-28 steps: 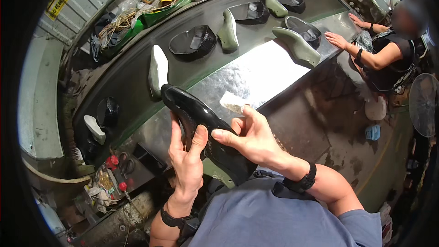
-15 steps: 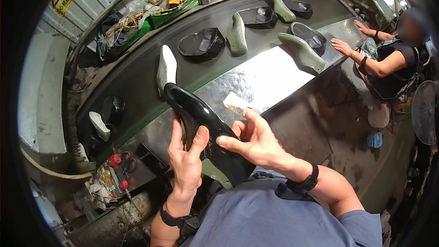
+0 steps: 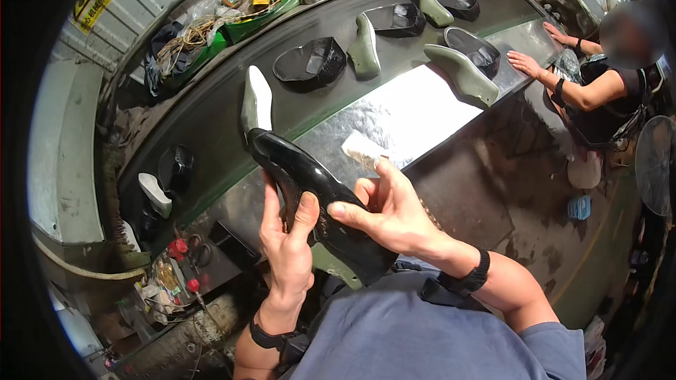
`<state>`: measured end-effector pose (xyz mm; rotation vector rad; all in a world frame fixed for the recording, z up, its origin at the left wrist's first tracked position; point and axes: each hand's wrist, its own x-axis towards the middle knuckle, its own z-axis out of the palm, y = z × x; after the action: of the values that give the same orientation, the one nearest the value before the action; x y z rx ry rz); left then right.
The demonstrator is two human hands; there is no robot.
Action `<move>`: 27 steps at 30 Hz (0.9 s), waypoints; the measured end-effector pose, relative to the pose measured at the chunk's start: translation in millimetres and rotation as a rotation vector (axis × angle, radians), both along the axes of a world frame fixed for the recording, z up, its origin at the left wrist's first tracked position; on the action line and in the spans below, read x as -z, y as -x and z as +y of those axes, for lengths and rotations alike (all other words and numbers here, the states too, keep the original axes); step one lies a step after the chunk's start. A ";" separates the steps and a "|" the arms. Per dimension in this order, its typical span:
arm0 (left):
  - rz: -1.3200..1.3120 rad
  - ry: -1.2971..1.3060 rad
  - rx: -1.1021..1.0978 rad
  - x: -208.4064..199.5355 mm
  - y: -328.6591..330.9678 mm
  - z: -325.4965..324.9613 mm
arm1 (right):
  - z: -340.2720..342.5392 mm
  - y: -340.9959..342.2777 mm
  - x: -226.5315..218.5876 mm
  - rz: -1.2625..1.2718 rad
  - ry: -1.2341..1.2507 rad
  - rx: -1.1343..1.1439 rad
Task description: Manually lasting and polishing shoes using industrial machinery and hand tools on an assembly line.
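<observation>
Head view shows a glossy black shoe (image 3: 317,204) held in the air above the near edge of the desk (image 3: 422,109), toe pointing up and away toward the conveyor belt (image 3: 211,112). The left hand (image 3: 287,246) wraps the shoe from below, fingers and thumb closed around its middle; the right hand (image 3: 391,214) presses its thumb onto the upper near the heel, the other fingers curled behind. The shoe is judged light and fairly stiff, most likely built over a rigid form. Its polished surface looks slippery and prone to marking, so the firm middle and heel are the best places to grip, not the shiny toe. A white shoe last (image 3: 256,102) lies on the belt just beyond the toe. Compared with the earlier frames, that last and the dark shoe parts (image 3: 310,63) have travelled along the belt, while the shoe and both hands keep nearly the same pose. A co-worker's hand (image 3: 524,65) rests on the desk, well apart.
</observation>
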<state>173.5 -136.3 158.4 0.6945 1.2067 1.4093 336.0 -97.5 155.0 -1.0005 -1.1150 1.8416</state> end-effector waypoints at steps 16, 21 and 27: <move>0.101 -0.152 0.259 8.1 -20.1 23.6 | 59.6 -50.1 1.5 -0.292 -0.284 0.160; 0.904 -0.521 0.299 -8.4 -80.9 76.5 | 98.5 -79.7 -57.2 -0.799 -0.814 0.142; 1.032 -0.581 0.331 -3.9 -167.3 200.4 | 274.3 -271.6 -40.3 -0.386 -0.773 0.672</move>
<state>340.8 64.2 162.3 2.0976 1.3148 1.1045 607.6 176.8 195.4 -1.0772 -1.3373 0.6063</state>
